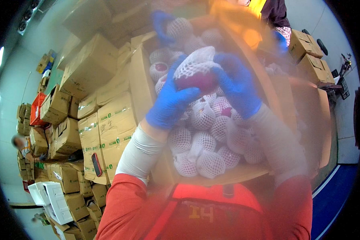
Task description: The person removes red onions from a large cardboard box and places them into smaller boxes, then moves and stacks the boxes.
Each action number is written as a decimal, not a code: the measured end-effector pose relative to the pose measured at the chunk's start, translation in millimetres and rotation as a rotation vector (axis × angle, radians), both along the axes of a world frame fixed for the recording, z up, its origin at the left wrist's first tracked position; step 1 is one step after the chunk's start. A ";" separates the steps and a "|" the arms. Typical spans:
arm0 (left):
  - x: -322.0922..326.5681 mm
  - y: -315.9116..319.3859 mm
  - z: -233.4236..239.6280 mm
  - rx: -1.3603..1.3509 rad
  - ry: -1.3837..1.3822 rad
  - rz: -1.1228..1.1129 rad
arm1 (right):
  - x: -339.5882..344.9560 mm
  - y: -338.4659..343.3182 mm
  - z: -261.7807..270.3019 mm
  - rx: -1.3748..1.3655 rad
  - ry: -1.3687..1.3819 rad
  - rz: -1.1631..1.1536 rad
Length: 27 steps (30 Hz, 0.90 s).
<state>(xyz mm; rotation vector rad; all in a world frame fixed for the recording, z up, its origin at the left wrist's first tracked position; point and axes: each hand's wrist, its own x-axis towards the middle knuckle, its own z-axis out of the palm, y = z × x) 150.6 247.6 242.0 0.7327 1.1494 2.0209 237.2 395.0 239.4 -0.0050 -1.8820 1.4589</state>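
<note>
My left hand (175, 99), in a blue glove, holds a dark red fruit (196, 82) from its left side and from below. A white foam net sleeve (198, 60) covers the fruit's upper part, and its lower part is bare. On the other side my right hand (240, 85), also gloved in blue, grips the fruit and the sleeve's edge. Both hands are above a large open cardboard box (142, 81). Inside it lie several netted fruits (203, 115), some with red skin showing. Haze blurs the picture's upper and right parts.
Another person's blue-gloved hand (162, 27) touches a netted fruit (180, 28) at the box's far end. Taped cartons (117, 126) stand to the left, with a phone (96, 164) on one. White foam boxes (57, 201) are at lower left. More cartons (315, 69) stand at right.
</note>
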 end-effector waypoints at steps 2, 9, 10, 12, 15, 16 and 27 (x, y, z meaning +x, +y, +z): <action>0.6 0.4 0.1 0.027 -0.100 0.044 | 4.8 -3.7 0.4 0.034 0.003 0.009; 3.6 -3.9 -1.0 -0.148 0.278 0.154 | 2.2 4.6 -6.0 0.133 -0.014 -0.106; 3.2 -4.8 -2.3 -0.162 0.332 0.167 | 2.0 5.2 -6.8 0.133 -0.018 -0.119; 4.2 -5.8 -3.5 -0.193 0.401 0.185 | 3.6 4.0 0.1 0.231 0.021 -0.166; 7.1 -5.7 -4.5 -0.212 0.463 0.215 | 4.2 -3.0 1.7 0.002 0.013 -0.053; 7.9 -4.9 -5.1 -0.196 0.493 0.231 | 4.9 -4.6 1.9 -0.136 0.000 0.014; -3.8 2.6 -12.5 -0.338 -0.124 0.182 | 1.5 9.1 -3.1 -0.188 -0.337 0.168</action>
